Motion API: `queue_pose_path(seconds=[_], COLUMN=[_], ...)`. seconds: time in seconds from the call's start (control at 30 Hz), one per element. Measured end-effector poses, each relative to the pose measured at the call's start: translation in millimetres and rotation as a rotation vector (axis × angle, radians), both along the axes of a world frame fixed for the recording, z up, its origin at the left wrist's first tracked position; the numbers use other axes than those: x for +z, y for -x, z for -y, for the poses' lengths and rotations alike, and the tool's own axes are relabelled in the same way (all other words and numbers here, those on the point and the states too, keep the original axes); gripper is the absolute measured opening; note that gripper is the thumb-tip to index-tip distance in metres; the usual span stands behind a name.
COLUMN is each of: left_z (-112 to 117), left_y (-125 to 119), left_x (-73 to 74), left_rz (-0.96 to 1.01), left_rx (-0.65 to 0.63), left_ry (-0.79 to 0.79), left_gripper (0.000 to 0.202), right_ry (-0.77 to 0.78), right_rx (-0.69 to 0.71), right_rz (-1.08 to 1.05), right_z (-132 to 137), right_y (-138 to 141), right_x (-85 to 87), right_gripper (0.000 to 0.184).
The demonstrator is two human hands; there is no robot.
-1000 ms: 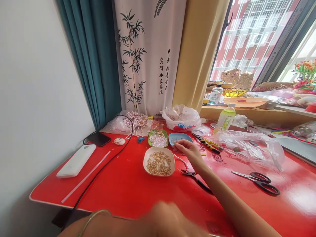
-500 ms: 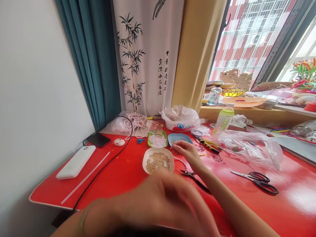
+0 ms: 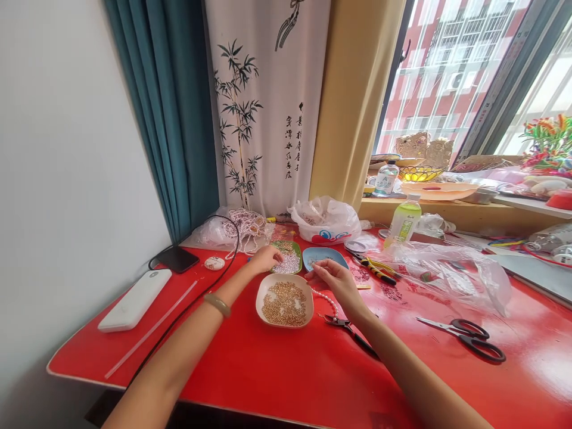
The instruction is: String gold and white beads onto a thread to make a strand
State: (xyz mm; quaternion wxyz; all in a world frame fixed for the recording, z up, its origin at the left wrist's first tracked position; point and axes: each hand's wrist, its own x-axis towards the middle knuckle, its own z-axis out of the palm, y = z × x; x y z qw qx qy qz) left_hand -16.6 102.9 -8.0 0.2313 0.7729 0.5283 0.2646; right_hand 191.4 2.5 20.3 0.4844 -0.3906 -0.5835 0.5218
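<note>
My left hand [image 3: 267, 258] reaches to the green dish of pale pearl beads [image 3: 289, 257], its fingers curled over the dish's left edge. A green bangle sits on that wrist. My right hand [image 3: 334, 279] is pinched just in front of the blue dish [image 3: 325, 257], holding the end of a short pearl strand [image 3: 328, 297] that trails down onto the red table [image 3: 277, 369]. The white dish of gold beads [image 3: 285, 301] lies between my two hands.
Black pliers [image 3: 351, 329] lie by my right wrist, yellow-handled pliers [image 3: 375, 269] beyond it, scissors [image 3: 469, 339] at the right. A crumpled clear bag [image 3: 451, 271], a green bottle [image 3: 404, 219], a white power bank [image 3: 136, 298] with black cable and a phone [image 3: 176, 258] also rest here.
My left hand has swung from close under the camera out to the green pearl dish. My right hand has stayed by the blue dish with the strand.
</note>
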Motion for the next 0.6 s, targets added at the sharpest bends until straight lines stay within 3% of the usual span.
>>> queue_pose_path(seconds=[0.23, 0.43, 0.53, 0.6], left_z=[-3.3, 10.6, 37.5, 60.1], left_y=[-6.3, -11.8, -20.3, -26.1], left_x=[-6.3, 1.7, 7.6, 10.3], left_rz=[-0.007, 0.152, 0.33, 0.809], left_rx=[0.042, 0.101, 0.091, 0.061], left_ry=[-0.014, -0.04, 0.012, 0.236], left_gripper=[0.008, 0.008, 0.018, 0.02], right_ry=[0.004, -0.015, -0.029, -0.04], right_rx=[0.016, 0.004, -0.004, 0.006], right_rz=[0.028, 0.055, 0.067, 0.073], right_z=[1.0, 1.2, 0.9, 1.9], right_y=[0.0, -1.1, -0.8, 0.9], right_x=[0.7, 2.0, 1.8, 1.4], right_gripper=[0.024, 0.023, 0.023, 0.022])
